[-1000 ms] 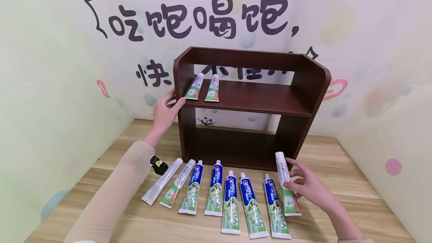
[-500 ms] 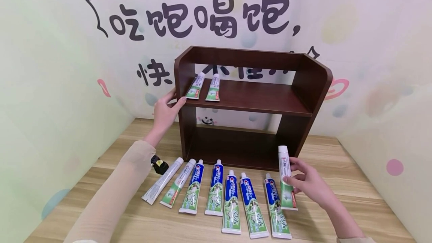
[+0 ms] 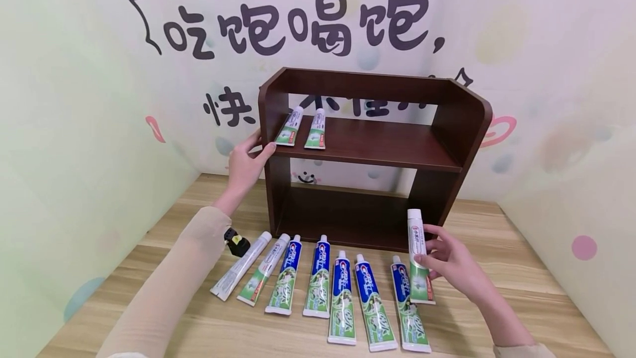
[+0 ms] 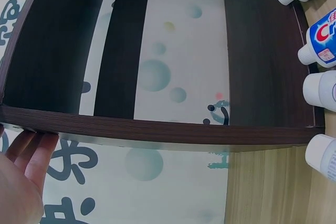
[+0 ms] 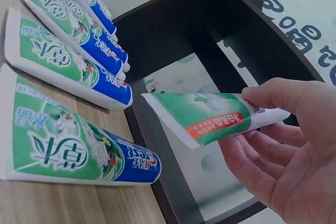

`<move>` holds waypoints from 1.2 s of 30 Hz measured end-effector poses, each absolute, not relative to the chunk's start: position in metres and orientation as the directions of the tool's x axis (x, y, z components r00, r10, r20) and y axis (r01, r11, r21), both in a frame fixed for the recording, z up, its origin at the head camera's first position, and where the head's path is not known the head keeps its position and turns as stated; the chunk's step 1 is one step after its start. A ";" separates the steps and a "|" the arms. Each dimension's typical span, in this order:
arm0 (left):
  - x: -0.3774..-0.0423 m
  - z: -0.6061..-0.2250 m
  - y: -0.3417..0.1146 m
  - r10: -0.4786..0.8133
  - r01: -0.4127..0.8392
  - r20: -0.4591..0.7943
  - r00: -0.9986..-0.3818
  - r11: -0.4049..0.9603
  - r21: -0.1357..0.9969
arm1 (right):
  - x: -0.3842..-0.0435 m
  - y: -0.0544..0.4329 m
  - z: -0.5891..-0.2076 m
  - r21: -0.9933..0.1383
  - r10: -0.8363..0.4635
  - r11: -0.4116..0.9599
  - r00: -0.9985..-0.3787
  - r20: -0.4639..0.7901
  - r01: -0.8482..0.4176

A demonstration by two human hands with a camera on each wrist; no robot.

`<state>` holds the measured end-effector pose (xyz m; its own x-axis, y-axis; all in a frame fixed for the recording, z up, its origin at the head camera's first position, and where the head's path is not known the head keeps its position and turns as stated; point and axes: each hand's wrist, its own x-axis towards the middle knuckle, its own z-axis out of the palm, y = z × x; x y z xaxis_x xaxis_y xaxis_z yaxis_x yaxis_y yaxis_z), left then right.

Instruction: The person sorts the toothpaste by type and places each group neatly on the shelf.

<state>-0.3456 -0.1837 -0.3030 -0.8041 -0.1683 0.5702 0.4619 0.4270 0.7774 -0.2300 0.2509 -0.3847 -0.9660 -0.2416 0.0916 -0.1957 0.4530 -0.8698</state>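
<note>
Seven toothpaste tubes [image 3: 342, 303] lie on the desk [image 3: 472, 319], so most of the work appears left. Beside them the right hand [image 3: 449, 263] pinches a white-and-green tube [image 3: 416, 236], lifted and not yet shelved; farther back, the left hand [image 3: 245, 163] rests outstretched fingers against the rack [image 3: 367, 87], whose upper shelf [image 3: 387, 140] already bears two tubes [image 3: 315, 132].

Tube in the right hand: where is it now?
In the head view, right of centre: the tube is held up before the lower right corner of the brown shelf by the right hand, its lower end overlapping the rightmost Crest tube in view.
</note>
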 end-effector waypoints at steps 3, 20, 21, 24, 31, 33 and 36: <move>-0.346 -0.303 -0.184 -0.173 0.457 0.570 -0.803 0.433 0.777 | -0.231 0.248 -0.384 -0.870 -0.245 0.451 -0.965 0.093 -0.199; -0.345 -0.303 -0.187 -0.176 0.452 0.567 -0.805 0.438 0.777 | -0.235 0.236 -0.373 -0.896 -0.265 0.354 -0.948 0.178 -0.267; -0.345 -0.303 -0.187 -0.178 0.454 0.569 -0.803 0.437 0.777 | -0.235 0.236 -0.373 -0.896 -0.264 0.353 -0.948 0.179 -0.268; -0.345 -0.303 -0.185 -0.174 0.462 0.572 -0.802 0.427 0.777 | -0.236 0.237 -0.371 -0.902 -0.253 0.346 -0.951 0.175 -0.258; -0.348 -0.305 -0.182 -0.168 0.461 0.562 -0.810 0.410 0.787 | -0.233 0.239 -0.369 -0.910 -0.286 0.328 -0.945 0.160 -0.253; -0.347 -0.305 -0.182 -0.176 0.460 0.561 -0.809 0.405 0.791 | -0.234 0.237 -0.369 -0.914 -0.306 0.315 -0.939 0.158 -0.256; -0.347 -0.305 -0.184 -0.184 0.456 0.561 -0.807 0.409 0.790 | -0.234 0.235 -0.368 -0.918 -0.338 0.298 -0.929 0.153 -0.260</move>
